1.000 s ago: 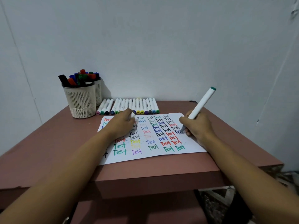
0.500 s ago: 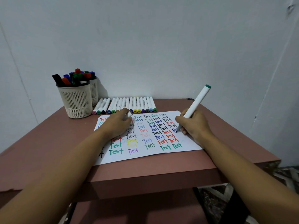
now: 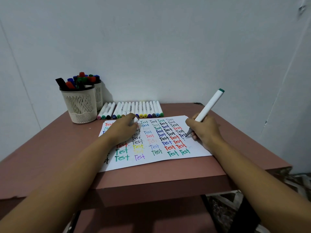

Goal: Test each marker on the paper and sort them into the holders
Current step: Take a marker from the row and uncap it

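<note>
right hand (image 3: 204,132): fingers curled tight round the lower barrel of the marker (image 3: 210,105) in a writing grip; heel of the hand is rested on the paper (image 3: 198,153).
marker: white barrel, green end pointed up and away to the right; dark tip is set at the right-hand end of the "Test" rows, at or just above the sheet. Contact can't be confirmed.
change: vs. 1 s and 0.5 s ago the tip has barely been shifted, a small nudge within the same spot. A thin grey "T" (image 3: 184,139) is now seen just below the tip; it couldn't be made out earlier.
meaning: a new test word is judged to be just begun, so this marker isn't yet proven or sorted. The stroke looks faint, poss. a weak marker, but that's not certain.
left hand (image 3: 121,132): not moved; laid on the upper left of the paper, fingers curled round a white cap (image 3: 135,121), prob. this marker's.
row of markers (image 3: 134,109): still lined up at the table's (image 3: 50,148) back edge, btwn the holders and the paper; judged untested, so most of the task remains.
front holder (image 3: 80,106): at the back left, filled w/ dark-capped markers.
rear holder (image 3: 99,96): touching or just behind the front one, also filled.
hidden: left columns of words are covered by the left hand and forearm; the rear holder is half blocked; the cap numbers in the row are too small to be read; paper right of the tip is covered by the right hand.
</note>
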### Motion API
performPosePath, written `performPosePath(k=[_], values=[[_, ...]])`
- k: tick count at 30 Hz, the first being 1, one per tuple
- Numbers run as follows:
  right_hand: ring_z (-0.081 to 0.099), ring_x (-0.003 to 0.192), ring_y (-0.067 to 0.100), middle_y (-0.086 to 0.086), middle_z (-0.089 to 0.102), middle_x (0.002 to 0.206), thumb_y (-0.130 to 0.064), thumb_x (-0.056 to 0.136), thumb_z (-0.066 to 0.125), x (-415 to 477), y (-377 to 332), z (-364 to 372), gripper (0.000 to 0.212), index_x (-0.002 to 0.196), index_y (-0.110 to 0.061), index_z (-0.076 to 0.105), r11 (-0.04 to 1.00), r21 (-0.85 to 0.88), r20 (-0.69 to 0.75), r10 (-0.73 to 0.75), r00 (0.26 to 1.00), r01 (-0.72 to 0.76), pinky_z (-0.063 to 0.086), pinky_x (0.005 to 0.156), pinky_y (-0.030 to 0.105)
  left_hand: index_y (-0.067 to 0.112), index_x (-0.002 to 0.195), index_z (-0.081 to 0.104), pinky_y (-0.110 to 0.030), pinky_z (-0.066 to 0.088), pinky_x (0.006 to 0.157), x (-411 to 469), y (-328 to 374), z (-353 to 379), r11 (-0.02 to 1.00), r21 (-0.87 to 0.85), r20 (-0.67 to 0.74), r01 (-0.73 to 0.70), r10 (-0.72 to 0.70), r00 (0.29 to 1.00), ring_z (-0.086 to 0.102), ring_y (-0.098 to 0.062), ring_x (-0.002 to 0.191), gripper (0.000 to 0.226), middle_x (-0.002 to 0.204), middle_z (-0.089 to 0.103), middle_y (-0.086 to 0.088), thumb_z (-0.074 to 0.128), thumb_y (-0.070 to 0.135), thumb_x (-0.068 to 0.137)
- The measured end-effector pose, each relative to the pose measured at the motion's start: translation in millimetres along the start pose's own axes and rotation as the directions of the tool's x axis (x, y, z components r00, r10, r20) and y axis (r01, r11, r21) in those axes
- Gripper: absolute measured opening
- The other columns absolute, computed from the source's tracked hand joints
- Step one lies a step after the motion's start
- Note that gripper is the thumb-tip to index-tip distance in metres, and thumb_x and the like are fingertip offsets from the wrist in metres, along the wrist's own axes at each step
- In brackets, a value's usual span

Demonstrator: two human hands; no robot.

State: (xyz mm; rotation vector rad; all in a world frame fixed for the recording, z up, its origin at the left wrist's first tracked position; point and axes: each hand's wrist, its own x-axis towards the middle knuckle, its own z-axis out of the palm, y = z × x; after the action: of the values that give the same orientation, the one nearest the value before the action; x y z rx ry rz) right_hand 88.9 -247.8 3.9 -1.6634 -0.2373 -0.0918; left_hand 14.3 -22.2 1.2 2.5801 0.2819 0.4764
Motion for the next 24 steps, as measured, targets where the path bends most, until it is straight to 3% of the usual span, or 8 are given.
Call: performPosePath(k=[6,14,19,24], values=[[0.046,0.039,0.015,0.009,0.052,0.054,-0.002,0.079,0.062,-2.3,0.4,0.7,0.018,0.068,-0.011,0.050,0.991,-0.128,0.014,-0.031,0.999,0.032,0.038,0.042,0.023,0.014,0.128,0.045,-0.027,0.030,0.074,1.6,-0.6,0.9,1.000,-0.001,0.008,0.004,-0.004,1.000,0.044,-0.018,0.094,0.031,0.118,0.055,-0.011,0.039,0.023,0.098],[0.045,0.034,0.010,0.011,0.051,0.056,-0.001,0.080,0.061,-2.4,-1.3,1.1,0.020,0.068,-0.010,0.048,0.990,-0.134,0.040,-0.032,0.999,0.037,0.036,0.037,0.020,0.013,0.128,0.045,-0.027,0.031,0.075,0.5,-1.7,0.2,1.000,0.010,0.016,0.004,-0.004,1.000,0.048,-0.022,0.100,0.032,0.119,0.055,-0.012,0.039,0.023,0.099],[0.054,0.050,0.021,0.003,0.053,0.056,-0.008,0.078,0.064,1.1,4.5,1.2,0.021,0.066,-0.017,0.050,0.988,-0.146,-0.049,-0.060,0.997,0.053,0.044,0.058,0.033,0.012,0.128,0.045,-0.027,0.029,0.073,0.5,-0.6,-0.3,1.000,0.014,0.006,-0.002,0.002,1.000,0.043,-0.019,0.092,0.032,0.116,0.056,-0.012,0.039,0.022,0.098],[0.051,0.047,0.019,0.006,0.053,0.058,-0.006,0.078,0.064,0.8,3.3,0.9,0.021,0.066,-0.016,0.050,0.987,-0.157,-0.020,-0.047,0.999,0.043,0.042,0.050,0.028,0.011,0.126,0.046,-0.028,0.029,0.071,-0.5,0.1,-0.2,1.000,0.010,0.005,-0.006,0.006,1.000,0.045,-0.020,0.091,0.030,0.112,0.057,-0.012,0.039,0.021,0.098]])
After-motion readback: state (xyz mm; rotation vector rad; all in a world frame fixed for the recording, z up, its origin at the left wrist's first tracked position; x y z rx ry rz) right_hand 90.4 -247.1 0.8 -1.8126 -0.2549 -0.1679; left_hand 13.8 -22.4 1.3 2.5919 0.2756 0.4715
